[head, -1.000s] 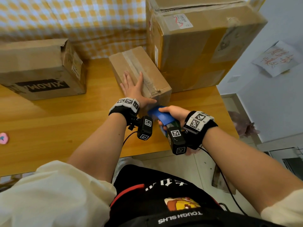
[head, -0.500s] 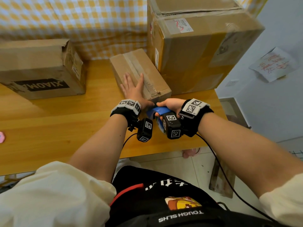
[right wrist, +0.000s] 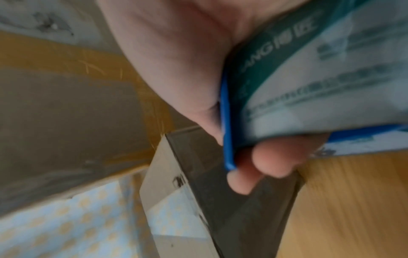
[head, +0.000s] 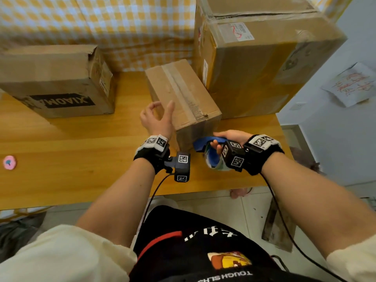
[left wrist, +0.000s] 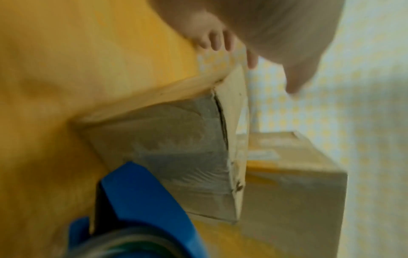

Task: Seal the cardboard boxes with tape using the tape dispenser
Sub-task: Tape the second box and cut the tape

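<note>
Nearest, at the table's (head: 61, 180) front edge: right hand (head: 230, 139) wrapped around the blue tape dispenser (head: 205, 147), fingers curled through its frame and roll, thumb over the top. Dispenser nose touching or almost touching the near end face of the small cardboard box (head: 183, 98); contact not clear in the blurred wrist views. Roll label printed green and white, seen close from the right wrist.

Just left of the small cardboard box, at its near left corner: left hand (head: 158, 117) raised clear of the lid, holding nothing, thumb pointing up beside the box edge, fingers loosely curled with the forefinger bent toward the thumb. Whether the palm brushes the box side cannot be told.

Small cardboard box lying lengthwise away from the viewer, a strip of tape along the top seam and over the near end.

Right of and behind the small box, touching or nearly so: large cardboard box (head: 264, 58), taped, with a shipping label. Well to the left of the small box: printed cardboard box (head: 57, 82). Far left near the table's front: small pink object (head: 9, 162). Behind everything: yellow checked cloth (head: 101, 23).
</note>
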